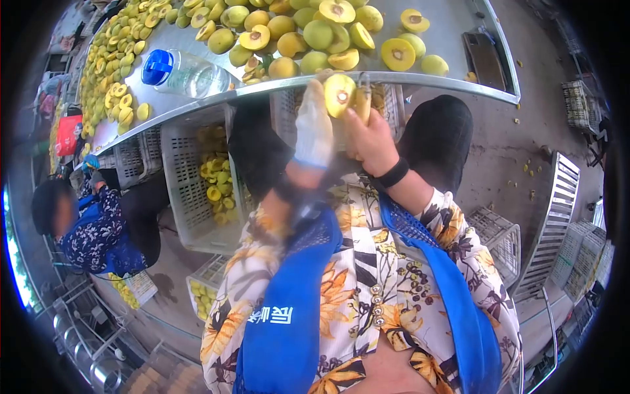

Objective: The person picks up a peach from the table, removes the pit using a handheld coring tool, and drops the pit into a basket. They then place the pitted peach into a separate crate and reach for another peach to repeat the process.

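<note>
My left hand (314,128), in a white glove, grips a halved yellow peach (339,96) with its cut face turned up. A pale spot with a reddish rim shows at the centre of that face. My bare right hand (375,141) is closed around a short, slim tool (363,98) with a yellowish handle, close beside the peach; its working end is hard to make out. Both hands are just in front of the metal table's edge (289,85), above my lap. Whole and halved peaches (318,35) are heaped on the table beyond them.
A clear bottle with a blue cap (157,67) lies on the table. A crate (197,240) with peach halves stands left of my legs. A co-worker (98,226) sits further left. At right are a slatted metal rack (548,223) and a plastic crate (495,240).
</note>
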`<state>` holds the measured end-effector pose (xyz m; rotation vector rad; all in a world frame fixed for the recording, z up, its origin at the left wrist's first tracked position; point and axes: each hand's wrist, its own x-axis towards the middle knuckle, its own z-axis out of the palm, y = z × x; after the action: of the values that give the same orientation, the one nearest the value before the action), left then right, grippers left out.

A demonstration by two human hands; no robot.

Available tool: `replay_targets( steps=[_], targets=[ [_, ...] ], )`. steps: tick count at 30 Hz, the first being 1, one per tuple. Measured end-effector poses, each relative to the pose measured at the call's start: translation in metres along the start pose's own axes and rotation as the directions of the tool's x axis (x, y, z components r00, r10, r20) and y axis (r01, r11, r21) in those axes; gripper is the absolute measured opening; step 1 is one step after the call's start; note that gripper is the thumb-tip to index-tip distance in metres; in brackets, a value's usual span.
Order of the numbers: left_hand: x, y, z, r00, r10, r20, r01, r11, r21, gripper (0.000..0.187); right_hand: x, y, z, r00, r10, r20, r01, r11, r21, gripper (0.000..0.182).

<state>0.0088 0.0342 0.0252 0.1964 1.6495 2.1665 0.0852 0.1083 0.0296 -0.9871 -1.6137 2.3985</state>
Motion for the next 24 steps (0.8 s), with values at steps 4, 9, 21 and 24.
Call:
replay_targets(
  steps=[4,9,21,24],
  targets=[
    [0.009,0.0,-0.009,0.974,-0.207,-0.09,0.159,0.911,-0.381,0.05,-0.011,0.003,-0.003,0.883,-0.465,0.057,0.355,0.584,-0.73,0.028],
    [0.004,0.005,-0.003,0.977,-0.194,-0.093,0.155,0.935,-0.319,0.05,-0.013,-0.006,-0.008,0.959,-0.265,0.095,0.239,0.587,-0.773,0.028],
    [0.002,0.021,0.0,0.999,-0.041,-0.015,0.042,0.995,0.088,0.041,-0.013,0.0,-0.017,0.928,-0.24,0.285,0.369,0.487,-0.791,0.018],
    [0.015,0.026,-0.007,0.972,-0.215,0.089,0.199,0.966,0.165,0.039,-0.007,0.006,-0.021,0.939,-0.171,0.299,0.344,0.518,-0.783,0.018]
  ],
)
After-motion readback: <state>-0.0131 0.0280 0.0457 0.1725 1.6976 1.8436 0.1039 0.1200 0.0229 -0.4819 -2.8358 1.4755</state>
